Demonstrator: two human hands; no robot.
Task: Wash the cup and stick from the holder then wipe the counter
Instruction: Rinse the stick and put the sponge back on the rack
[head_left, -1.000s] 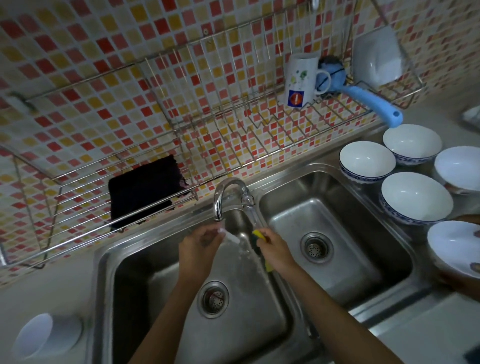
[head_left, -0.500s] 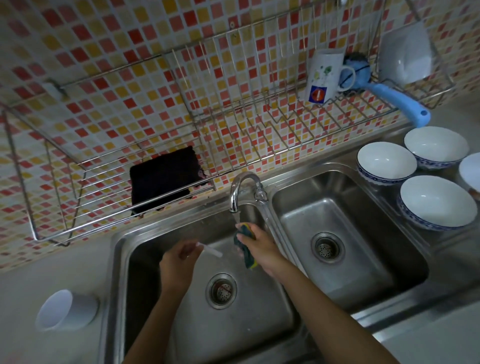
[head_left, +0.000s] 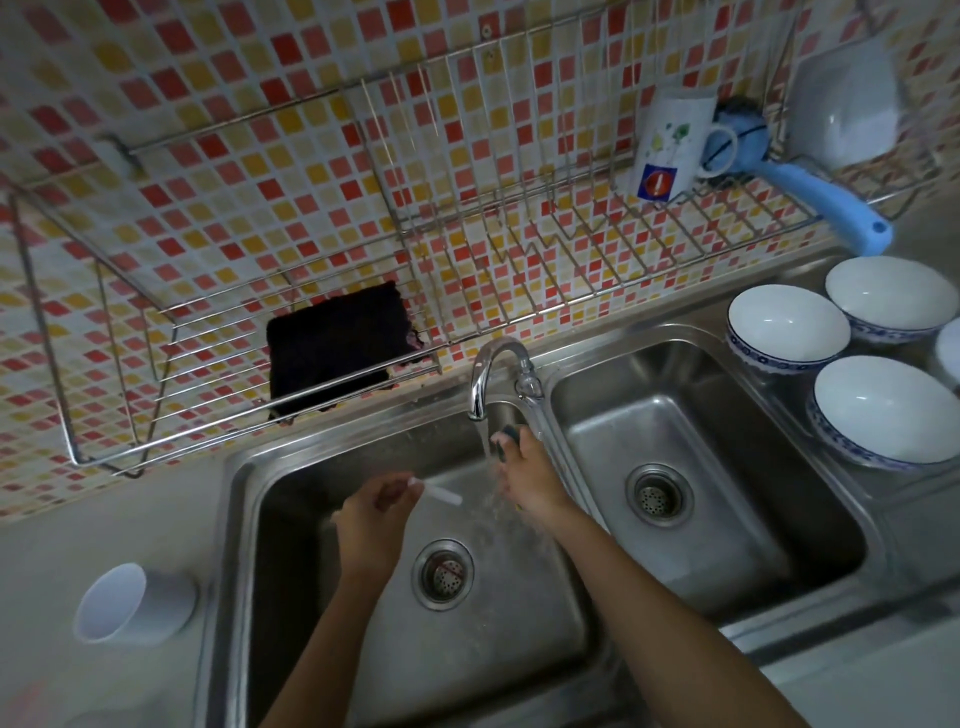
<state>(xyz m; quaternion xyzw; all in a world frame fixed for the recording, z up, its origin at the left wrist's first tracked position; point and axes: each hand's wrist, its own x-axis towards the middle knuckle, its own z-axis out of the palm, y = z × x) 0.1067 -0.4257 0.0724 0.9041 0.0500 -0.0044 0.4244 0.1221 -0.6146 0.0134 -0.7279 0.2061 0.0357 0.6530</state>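
Observation:
Over the left sink basin (head_left: 291, 519), my left hand (head_left: 371, 525) pinches a short white stick (head_left: 441, 492) that points right, just left of the water stream. My right hand (head_left: 530, 478) is under the running tap (head_left: 493, 374), closed on a dark green and yellow sponge (head_left: 506, 439), mostly hidden by my fingers. A white cup (head_left: 132, 603) lies on its side on the counter left of the sink. A black cloth (head_left: 332, 348) rests in the wire wall rack (head_left: 104, 322).
A printed mug (head_left: 670, 148), a blue-handled brush (head_left: 810, 192) and a white container (head_left: 847, 104) sit on the right rack. Three white bowls (head_left: 787, 330) with blue rims stand on the counter right of the right basin (head_left: 675, 467).
My left hand has drawn the stick left, out of the water stream. My right hand has lifted the sponge up under the spout. The camera view has shifted left.

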